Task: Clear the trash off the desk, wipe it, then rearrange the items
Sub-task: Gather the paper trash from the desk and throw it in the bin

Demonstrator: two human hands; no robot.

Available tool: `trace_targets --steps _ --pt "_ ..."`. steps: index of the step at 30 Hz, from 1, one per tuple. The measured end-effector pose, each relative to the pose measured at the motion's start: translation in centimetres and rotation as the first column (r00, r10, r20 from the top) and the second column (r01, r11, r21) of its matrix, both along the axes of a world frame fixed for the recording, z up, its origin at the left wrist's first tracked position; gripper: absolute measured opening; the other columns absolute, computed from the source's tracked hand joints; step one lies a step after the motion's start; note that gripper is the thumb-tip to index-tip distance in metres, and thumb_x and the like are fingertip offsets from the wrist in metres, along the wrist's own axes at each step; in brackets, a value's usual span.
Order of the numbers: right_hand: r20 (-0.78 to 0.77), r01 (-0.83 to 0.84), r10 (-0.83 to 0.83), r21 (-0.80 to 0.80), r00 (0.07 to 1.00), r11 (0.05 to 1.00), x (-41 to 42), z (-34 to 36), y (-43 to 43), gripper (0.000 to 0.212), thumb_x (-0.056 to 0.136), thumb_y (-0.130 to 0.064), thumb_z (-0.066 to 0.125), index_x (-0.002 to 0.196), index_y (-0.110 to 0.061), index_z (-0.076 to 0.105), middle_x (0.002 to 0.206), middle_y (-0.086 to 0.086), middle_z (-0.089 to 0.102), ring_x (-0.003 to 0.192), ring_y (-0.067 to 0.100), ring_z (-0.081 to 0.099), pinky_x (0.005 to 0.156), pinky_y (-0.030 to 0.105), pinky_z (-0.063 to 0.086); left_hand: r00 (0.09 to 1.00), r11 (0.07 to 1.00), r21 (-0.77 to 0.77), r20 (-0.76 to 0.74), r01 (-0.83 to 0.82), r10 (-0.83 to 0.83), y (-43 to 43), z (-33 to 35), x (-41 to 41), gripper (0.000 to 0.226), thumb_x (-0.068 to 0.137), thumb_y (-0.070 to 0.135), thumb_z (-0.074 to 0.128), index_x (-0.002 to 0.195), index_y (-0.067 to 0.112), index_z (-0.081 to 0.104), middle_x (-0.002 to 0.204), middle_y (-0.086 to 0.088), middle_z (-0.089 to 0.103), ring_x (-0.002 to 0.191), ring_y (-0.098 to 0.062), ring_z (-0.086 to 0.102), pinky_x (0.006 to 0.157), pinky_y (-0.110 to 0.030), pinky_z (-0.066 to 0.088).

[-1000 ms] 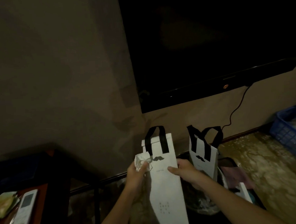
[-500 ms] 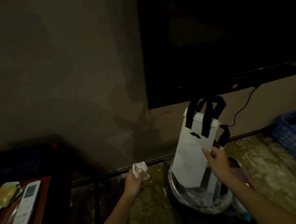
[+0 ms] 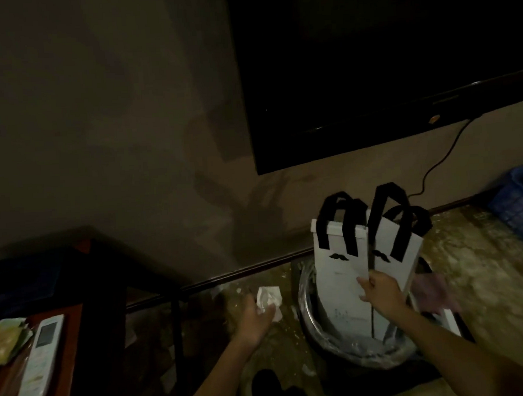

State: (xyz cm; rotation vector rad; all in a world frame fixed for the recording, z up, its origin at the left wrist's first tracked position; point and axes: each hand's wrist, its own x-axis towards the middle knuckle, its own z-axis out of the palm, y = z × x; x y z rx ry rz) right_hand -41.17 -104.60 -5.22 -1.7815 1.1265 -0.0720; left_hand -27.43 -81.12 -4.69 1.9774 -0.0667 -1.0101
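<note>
paper bags (image 3: 340, 272): matt white card | tissue (image 3: 268, 297): crumpled paper | bin liner (image 3: 353, 354): glossy plastic | table (image 3: 73, 359): smooth reddish wood

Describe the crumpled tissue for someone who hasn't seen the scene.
Find the wall-mounted TV, then the trash bin on the floor beneath it, with two white paper bags standing in it. Just left of the bin, the left hand holds the crumpled tissue: a small white wad, without the bags' black handles and moustache print.

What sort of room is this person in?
Likely a dim living room or hotel room: a flat television hangs on the wall, a remote control lies on a wooden desk, and a lined waste bin stands on the floor.
</note>
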Motion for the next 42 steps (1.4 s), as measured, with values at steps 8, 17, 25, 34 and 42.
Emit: trace_targets --steps 8,17,25,34,42 --pt "-0.067 0.056 -0.050 0.098 0.997 0.994 -2.6 -1.9 -0.2 0.013 0.096 -0.008 0.052 0.087 0.002 0.055 0.087 0.017 0.056 0.085 0.027 0.056 0.078 0.036 0.057 0.987 0.987 0.027 -0.036 0.159 -0.158 -2.9 -0.2 -1.5 0.041 0.095 0.022 0.057 0.127 0.015 0.033 0.115 -0.002 0.057 0.104 -0.017 0.061 0.090 -0.041 0.054" --pt "-0.018 0.034 -0.035 -0.053 0.999 0.998 -4.3 -0.1 -0.5 0.031 0.086 -0.009 0.067 0.113 0.000 0.055 0.095 0.012 0.063 0.094 0.028 0.062 0.087 0.039 0.051 0.804 0.847 0.110 0.271 0.521 -0.530 -7.8 1.2 -2.6 0.027 0.091 0.019 0.062 0.116 0.026 0.055 0.118 0.007 0.056 0.105 -0.005 0.056 0.091 -0.023 0.051" --pt "-0.010 -0.029 0.028 -0.130 1.000 0.991 -5.4 0.4 -0.3 0.019 0.087 -0.007 0.064 0.105 -0.008 0.059 0.083 0.001 0.061 0.088 0.022 0.062 0.084 0.033 0.052 0.655 0.731 0.231 0.329 0.642 -0.680 -10.2 -0.1 -3.9 0.039 0.087 0.011 0.066 0.121 0.023 0.053 0.128 0.002 0.050 0.108 -0.009 0.053 0.089 -0.020 0.051" --pt "0.047 -0.151 0.159 -0.141 0.986 0.979 -5.7 1.1 0.2 0.016 0.087 -0.010 0.064 0.093 -0.023 0.057 0.077 -0.009 0.056 0.079 0.004 0.057 0.074 0.012 0.046 0.644 0.765 0.308 0.413 0.566 -0.644 -9.2 0.8 -3.3 0.033 0.090 0.014 0.063 0.122 0.019 0.054 0.124 -0.001 0.054 0.110 -0.013 0.054 0.095 -0.027 0.049" --pt "0.065 -0.238 0.253 -0.173 0.965 0.956 -5.4 2.1 0.4 0.008 0.088 -0.012 0.063 0.092 -0.018 0.062 0.079 0.002 0.062 0.083 0.019 0.061 0.083 0.033 0.052 0.704 0.877 0.307 0.523 0.371 -0.481 -6.4 2.5 -4.6 0.020 0.090 0.020 0.061 0.109 0.025 0.059 0.115 0.004 0.052 0.101 -0.012 0.053 0.089 -0.029 0.050"
